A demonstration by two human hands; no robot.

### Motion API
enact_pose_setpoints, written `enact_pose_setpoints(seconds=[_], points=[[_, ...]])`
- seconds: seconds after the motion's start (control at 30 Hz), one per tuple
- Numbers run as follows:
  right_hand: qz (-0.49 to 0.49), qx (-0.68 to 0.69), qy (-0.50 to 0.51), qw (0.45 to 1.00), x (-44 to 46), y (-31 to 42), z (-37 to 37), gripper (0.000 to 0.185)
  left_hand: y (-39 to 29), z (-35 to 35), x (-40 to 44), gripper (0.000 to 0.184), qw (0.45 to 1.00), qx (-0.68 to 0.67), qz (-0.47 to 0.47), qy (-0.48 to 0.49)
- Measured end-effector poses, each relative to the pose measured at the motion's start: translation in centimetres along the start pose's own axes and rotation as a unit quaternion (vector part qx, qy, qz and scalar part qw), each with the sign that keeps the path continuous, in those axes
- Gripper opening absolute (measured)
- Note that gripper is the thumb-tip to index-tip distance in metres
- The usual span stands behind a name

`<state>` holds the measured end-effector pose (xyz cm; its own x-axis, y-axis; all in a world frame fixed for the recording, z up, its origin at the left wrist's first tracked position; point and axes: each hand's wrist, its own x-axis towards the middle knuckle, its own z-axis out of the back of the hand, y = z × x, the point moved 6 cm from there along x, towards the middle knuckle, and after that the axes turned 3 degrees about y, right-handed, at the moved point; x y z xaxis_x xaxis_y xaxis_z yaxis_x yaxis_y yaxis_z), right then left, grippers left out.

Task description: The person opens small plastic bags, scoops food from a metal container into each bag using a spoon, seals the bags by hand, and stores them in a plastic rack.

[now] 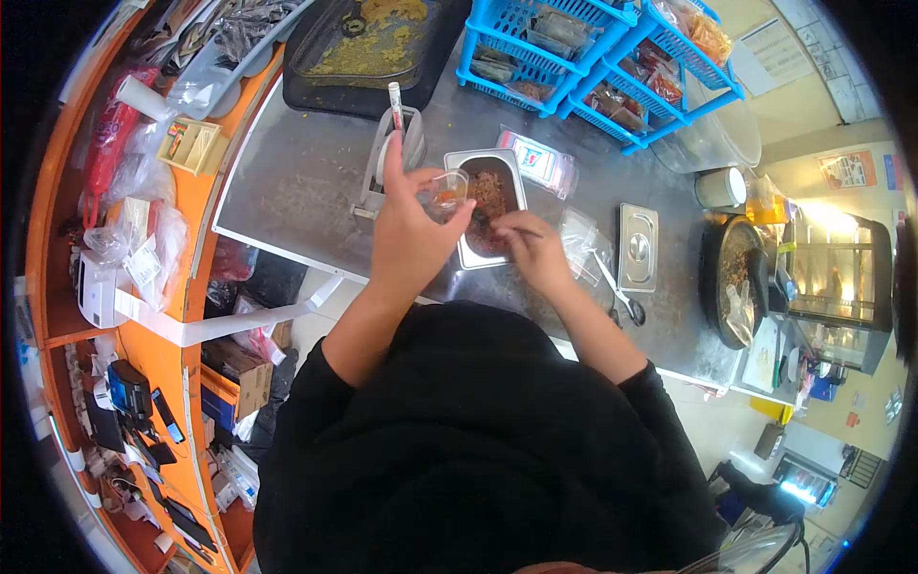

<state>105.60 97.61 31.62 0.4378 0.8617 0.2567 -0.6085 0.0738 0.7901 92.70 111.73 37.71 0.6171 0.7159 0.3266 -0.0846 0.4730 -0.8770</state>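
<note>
My left hand holds a small clear plastic cup between thumb and fingers, above the left edge of a steel food pan. Dark reddish-brown crumbly food lies in the pan. Over the pan's lower right side, my right hand has its fingers pinched together close to the food. What they grip, if anything, is too small and blurred to name. A steel lid rests on the table to the right, with scissors between it and my right hand.
Behind the pan lie a printed plastic packet and blue stacked baskets of bagged goods. A grey tape dispenser-like holder stands left, below a dark tray. A round black pan sits far right. An orange shelf borders the left.
</note>
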Motion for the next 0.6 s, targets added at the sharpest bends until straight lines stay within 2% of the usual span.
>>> enact_pose_setpoints(seconds=[0.07,0.17,0.27,0.47,0.6], points=[[-0.007,0.012,0.026,1.000,-0.7,0.1,-0.9,0.008,0.1,0.3,0.0,0.102,1.000,0.009,-0.009,-0.011],[-0.062,0.026,-0.036,0.997,-0.9,0.3,0.6,0.008,0.2,0.5,0.0,0.105,0.999,0.036,-0.003,-0.009],[-0.138,0.203,-0.114,0.963,-1.4,-2.9,1.0,0.011,0.4,0.3,-0.1,0.105,0.999,0.035,-0.007,-0.008],[-0.158,0.288,-0.213,0.920,-2.4,-4.7,2.7,0.012,0.0,-0.2,0.0,0.105,0.999,0.036,-0.014,0.009],[-0.134,0.297,-0.283,0.902,-2.4,-4.4,5.2,0.013,0.1,-0.6,0.0,0.103,1.000,0.008,-0.001,0.009]])
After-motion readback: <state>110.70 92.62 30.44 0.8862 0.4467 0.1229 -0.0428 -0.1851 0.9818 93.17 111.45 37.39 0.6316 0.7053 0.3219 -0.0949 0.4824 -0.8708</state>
